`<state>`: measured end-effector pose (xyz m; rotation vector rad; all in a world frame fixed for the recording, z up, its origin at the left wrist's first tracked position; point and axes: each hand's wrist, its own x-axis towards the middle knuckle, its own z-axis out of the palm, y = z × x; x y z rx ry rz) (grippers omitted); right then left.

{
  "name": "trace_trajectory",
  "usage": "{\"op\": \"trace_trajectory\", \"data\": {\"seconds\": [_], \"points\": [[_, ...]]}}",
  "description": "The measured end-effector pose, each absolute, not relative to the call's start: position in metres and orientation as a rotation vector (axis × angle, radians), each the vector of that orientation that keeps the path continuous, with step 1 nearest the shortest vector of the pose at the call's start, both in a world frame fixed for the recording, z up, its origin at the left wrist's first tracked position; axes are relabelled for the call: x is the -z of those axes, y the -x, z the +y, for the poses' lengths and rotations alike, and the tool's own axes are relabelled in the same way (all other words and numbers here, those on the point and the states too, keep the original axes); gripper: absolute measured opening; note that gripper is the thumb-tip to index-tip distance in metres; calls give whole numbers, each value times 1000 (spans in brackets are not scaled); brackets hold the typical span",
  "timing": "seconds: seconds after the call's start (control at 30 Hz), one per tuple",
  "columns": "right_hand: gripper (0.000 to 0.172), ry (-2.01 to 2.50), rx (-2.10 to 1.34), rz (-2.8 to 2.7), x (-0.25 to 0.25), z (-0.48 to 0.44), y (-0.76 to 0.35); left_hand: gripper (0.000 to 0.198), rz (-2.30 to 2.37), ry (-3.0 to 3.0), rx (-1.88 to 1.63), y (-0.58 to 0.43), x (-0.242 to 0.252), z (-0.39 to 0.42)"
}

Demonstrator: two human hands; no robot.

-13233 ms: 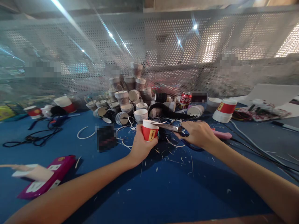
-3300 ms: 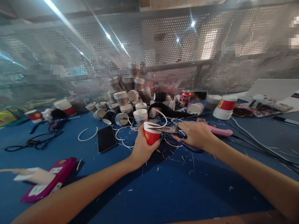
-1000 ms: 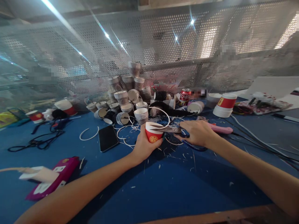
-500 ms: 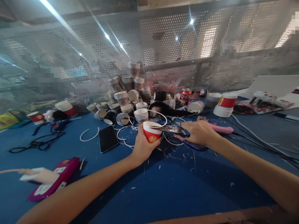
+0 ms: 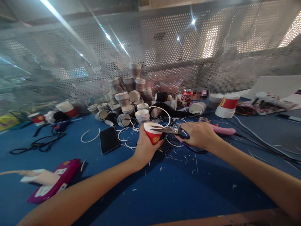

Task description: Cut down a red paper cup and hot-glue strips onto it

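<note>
My left hand (image 5: 145, 149) is wrapped round a red and white paper cup (image 5: 154, 137), its mouth tilted up. In my right hand (image 5: 198, 135) is a pair of scissors (image 5: 172, 130) with dark blue handles. The blades lie at the cup's rim, one of them reaching over the opening. A thin white strip (image 5: 168, 114) curls up from the rim above the blades. Just behind the cup stands a pale wrapped cup (image 5: 142, 116). The fingertips of my left hand on the cup's far side are partly hidden.
Stacked string-wrapped cups (image 5: 122, 99) rise behind my hands. A phone (image 5: 109, 140) and a purple power strip (image 5: 56, 180) lie to the left. Rightward are a pink-handled tool (image 5: 223, 129), cables, a soda can (image 5: 186, 96) and stacked paper cups (image 5: 227, 106). Paper scraps litter the blue table (image 5: 169, 191).
The cut strip curls slightly higher and farther right. The scissors and my right hand have shifted a little, and the cup has turned slightly in my left hand.
</note>
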<state>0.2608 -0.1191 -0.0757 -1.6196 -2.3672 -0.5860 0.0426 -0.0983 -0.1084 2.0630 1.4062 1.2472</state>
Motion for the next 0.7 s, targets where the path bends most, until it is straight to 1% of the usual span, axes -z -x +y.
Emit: {"op": "trace_trajectory", "data": {"seconds": [0.23, 0.5, 0.7], "points": [[49, 1639, 594, -2374, 76, -118, -262, 69, 1389, -2092, -1262, -41, 111, -97], [51, 1664, 557, -2401, 75, -118, -261, 75, 1415, -2093, -1263, -41, 111, -97], [46, 1609, 562, -2424, 73, -121, -258, 82, 1373, -2174, -1221, -42, 113, -99]]}}
